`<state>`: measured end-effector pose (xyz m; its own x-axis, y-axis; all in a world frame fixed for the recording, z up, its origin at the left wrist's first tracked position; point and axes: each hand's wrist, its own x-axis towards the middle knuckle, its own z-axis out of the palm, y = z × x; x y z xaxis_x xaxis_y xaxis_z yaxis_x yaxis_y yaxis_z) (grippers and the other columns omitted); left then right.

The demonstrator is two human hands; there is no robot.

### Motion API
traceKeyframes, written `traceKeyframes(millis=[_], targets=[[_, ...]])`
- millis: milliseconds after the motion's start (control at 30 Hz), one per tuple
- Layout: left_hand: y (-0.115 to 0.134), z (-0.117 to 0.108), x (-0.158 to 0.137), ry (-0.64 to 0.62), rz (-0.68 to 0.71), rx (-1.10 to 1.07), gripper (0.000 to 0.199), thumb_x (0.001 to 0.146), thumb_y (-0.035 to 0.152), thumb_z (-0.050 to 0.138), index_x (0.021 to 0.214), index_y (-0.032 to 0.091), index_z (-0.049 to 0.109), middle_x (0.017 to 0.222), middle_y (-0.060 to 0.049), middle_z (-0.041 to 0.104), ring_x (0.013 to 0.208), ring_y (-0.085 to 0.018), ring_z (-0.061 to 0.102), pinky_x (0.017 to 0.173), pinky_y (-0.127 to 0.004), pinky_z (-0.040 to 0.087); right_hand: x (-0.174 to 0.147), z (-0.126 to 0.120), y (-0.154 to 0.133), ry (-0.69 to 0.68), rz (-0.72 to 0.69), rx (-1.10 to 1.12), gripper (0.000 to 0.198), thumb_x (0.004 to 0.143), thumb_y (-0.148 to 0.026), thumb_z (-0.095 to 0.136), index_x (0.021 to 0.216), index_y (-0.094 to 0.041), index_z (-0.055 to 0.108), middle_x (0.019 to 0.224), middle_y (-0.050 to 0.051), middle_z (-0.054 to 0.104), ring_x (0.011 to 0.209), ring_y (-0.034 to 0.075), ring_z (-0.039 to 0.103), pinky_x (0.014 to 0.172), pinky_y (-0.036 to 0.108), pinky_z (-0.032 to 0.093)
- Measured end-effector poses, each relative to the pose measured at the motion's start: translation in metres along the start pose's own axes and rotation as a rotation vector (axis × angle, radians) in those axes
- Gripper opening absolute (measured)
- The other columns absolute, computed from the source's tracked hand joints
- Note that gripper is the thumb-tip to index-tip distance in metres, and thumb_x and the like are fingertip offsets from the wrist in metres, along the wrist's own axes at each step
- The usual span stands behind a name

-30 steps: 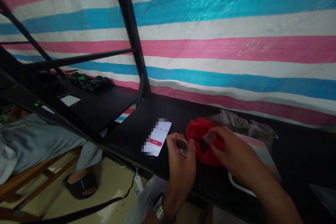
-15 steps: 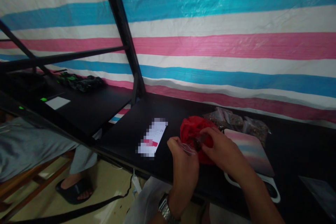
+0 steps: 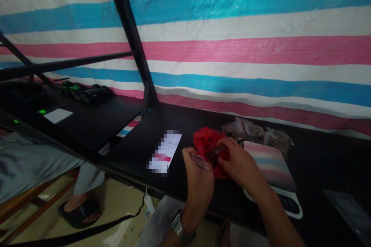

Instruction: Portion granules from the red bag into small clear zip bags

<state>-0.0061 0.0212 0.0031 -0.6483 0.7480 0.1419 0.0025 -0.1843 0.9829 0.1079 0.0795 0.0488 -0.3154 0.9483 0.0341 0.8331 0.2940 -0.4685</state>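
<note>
My left hand (image 3: 199,175), a watch on its wrist, is closed on a small clear plastic bag (image 3: 201,161); the bag's edge shows above the thumb. Opposite it, my right hand (image 3: 236,160) has its fingers pinched together beside a dark brown mass (image 3: 215,153). Whether that mass is in the fingers or in the clear bag I cannot tell. Directly behind both hands a crumpled red plastic bag (image 3: 206,136) lies open on the black table (image 3: 133,142). Right of my right hand is a white kitchen scale (image 3: 297,207) with a shiny platform.
Several filled clear zip bags (image 3: 278,139) lie behind the scale. A lit phone (image 3: 166,150) rests left of my hands. A flat clear bag (image 3: 348,208) is at the right. Black metal frame bars (image 3: 130,31) rise at left, near another person's leg (image 3: 89,179). Striped sheeting (image 3: 246,54) hangs behind.
My right fingers have shifted slightly at the red bag's mouth, and more of the dark brown mass shows beside them. The whole view has shifted a little.
</note>
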Motion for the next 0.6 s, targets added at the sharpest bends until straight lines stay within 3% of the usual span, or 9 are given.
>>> traceKeyframes(millis=[167,400,600], targets=[[0.001,-0.002,0.008,0.037,0.024,-0.093,0.044,0.067,-0.009,0.057,0.092,0.024,0.045,0.092,0.004,0.046,0.080,-0.013,0.050,0.076,-0.025,0.045,0.000,0.001,0.001,0.025,-0.026,-0.005,0.031,0.089,-0.008,0.064,0.116,-0.023,0.067,0.131,0.005,0.067,0.103,0.022,0.070,0.081,0.032,0.043],[0.003,-0.010,0.016,0.054,0.073,-0.054,0.041,0.069,-0.001,0.061,0.094,0.025,0.042,0.092,0.003,0.046,0.082,-0.014,0.052,0.075,-0.026,0.048,-0.002,0.005,0.004,-0.029,-0.083,0.074,0.033,0.086,-0.007,0.064,0.114,-0.024,0.067,0.128,0.003,0.068,0.101,0.021,0.069,0.083,0.032,0.042],[0.008,-0.011,-0.016,0.150,-0.023,0.178,0.046,0.076,0.004,0.069,0.104,0.026,0.039,0.098,0.002,0.041,0.080,-0.015,0.051,0.070,-0.029,0.048,0.000,0.005,0.003,-0.028,-0.056,0.010,0.035,0.087,-0.008,0.063,0.117,-0.023,0.064,0.131,0.005,0.067,0.104,0.022,0.069,0.081,0.032,0.042]])
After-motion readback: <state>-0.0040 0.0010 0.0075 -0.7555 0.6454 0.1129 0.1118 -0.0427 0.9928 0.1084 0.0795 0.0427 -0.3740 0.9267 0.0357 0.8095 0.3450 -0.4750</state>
